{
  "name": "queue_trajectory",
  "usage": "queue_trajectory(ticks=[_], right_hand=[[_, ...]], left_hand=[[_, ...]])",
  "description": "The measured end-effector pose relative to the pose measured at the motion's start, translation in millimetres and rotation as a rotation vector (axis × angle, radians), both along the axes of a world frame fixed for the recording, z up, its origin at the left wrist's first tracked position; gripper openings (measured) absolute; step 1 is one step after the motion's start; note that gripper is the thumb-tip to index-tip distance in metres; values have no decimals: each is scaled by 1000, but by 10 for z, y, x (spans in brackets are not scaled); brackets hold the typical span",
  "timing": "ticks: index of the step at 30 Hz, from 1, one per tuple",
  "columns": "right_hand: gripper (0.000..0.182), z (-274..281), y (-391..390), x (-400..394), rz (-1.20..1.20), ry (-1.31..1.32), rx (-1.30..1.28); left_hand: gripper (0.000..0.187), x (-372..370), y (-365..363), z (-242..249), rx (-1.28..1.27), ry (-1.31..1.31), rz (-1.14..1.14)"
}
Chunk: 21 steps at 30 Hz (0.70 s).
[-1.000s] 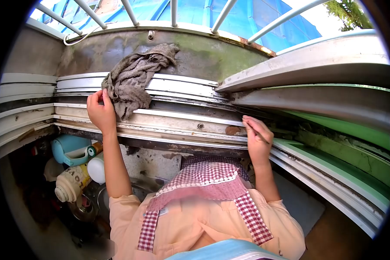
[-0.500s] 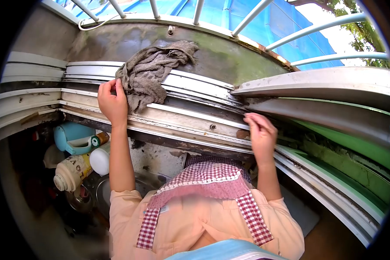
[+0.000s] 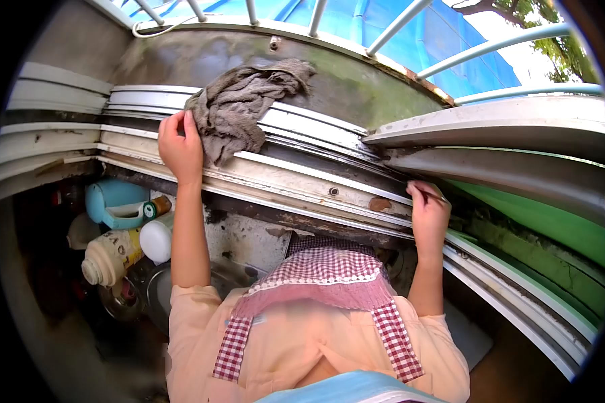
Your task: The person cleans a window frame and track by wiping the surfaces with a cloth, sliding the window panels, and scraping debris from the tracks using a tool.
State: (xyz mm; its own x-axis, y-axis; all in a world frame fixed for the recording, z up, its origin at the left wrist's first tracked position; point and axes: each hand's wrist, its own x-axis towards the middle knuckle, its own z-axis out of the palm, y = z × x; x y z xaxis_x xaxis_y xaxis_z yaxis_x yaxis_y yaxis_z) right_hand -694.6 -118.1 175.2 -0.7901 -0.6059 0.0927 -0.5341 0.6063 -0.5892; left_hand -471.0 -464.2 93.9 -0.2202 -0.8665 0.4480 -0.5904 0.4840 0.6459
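A crumpled grey-brown rag (image 3: 238, 111) is draped over the white window track (image 3: 282, 178). At its left edge, my left hand (image 3: 180, 149) rests on the track with curled fingers, the thumb touching or nearly touching the cloth. Whether those fingers grip the rag or the rail is hidden. Farther right, my right hand (image 3: 429, 213) is at the track, close to where the window sashes begin. Its thumb and fingers are pinched together; a thin dark line shows by the fingertips, too small to name. Dark grime lines the grooves.
Pale bars (image 3: 400, 27) stand beyond the stained sill (image 3: 356, 97). Sliding sashes (image 3: 504, 127) fill the right side. Below left are a blue plastic container (image 3: 107, 201), a cream bottle (image 3: 107, 262), a white-lidded jar (image 3: 156, 246) and a metal basin (image 3: 160, 295).
My right hand has moved right and slightly down along the track, still pinched. My left hand stays by the rag, which lies as before. The view has shifted slightly.
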Motion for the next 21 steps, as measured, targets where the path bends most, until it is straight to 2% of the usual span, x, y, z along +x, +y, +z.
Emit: queue_trajectory(ticks=[1, 3, 4, 5, 7, 9, 12, 14, 15, 16, 17, 18, 21], right_hand=[[11, 39, 39, 26, -6, 34, -5], [9, 52, 0, 113, -4, -67, -148], [9, 48, -18, 151, -1, -122, -220], [8, 24, -29, 175, 26, -139, -253], [9, -21, -51, 207, 81, -173, -314], [10, 34, -67, 250, 93, -158, -315], [10, 12, -51, 310, 130, -174, -343], [11, -26, -14, 342, 165, -192, -374], [12, -21, -3, 354, 171, -187, -367], [12, -32, 2, 362, 178, -182, -364], [12, -43, 5, 373, 180, -177, -362], [13, -50, 11, 379, 192, -178, -372], [14, -27, 46, 398, 216, -145, -348]], left_hand=[[18, 12, -1, 11, 11, 13, -11], [21, 55, -101, -59, 40, 45, -6], [25, 124, -250, -125, 201, 195, -49], [27, 108, -402, -61, 473, 635, -164], [26, -42, -418, 589, 554, 897, -120], [25, -41, -601, 918, 374, 872, -351], [27, -76, -521, 1366, 291, 686, -514], [22, -191, -319, 1339, 142, 372, -632], [21, -171, -98, 1426, 577, 128, -662], [22, -192, -13, 1226, 718, -29, -736], [19, -193, -48, 995, 414, -367, -869], [18, -192, 5, 783, 196, -490, -896], [13, -155, 69, 578, 11, -543, -940]])
